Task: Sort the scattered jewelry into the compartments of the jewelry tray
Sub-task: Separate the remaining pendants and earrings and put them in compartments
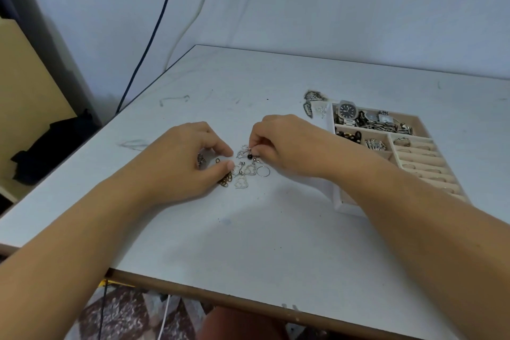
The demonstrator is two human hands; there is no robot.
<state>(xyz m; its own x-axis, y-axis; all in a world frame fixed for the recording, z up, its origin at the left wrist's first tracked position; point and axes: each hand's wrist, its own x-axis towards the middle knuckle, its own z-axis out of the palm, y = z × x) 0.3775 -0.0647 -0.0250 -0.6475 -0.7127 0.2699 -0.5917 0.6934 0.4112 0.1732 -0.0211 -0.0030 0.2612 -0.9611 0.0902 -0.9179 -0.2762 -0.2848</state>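
Pale grey counter (276, 243) w/ brown front edge; pen scribbles (174, 99) on its far-left part. Behind it, a pale backdrop (331, 3); a dark blue cable (154, 27) & a white cable (198, 8) hang down it. At left, a tan board (24, 91) w/ dark cloth (52, 146) at its lower right. Below the counter's edge: brown-and-white patterned floor (124, 315), thin white cord (165, 317).

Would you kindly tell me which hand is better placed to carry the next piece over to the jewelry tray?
The right hand: it pinches a silver piece from the pile, and the jewelry tray lies on its side. The left hand is farther away.
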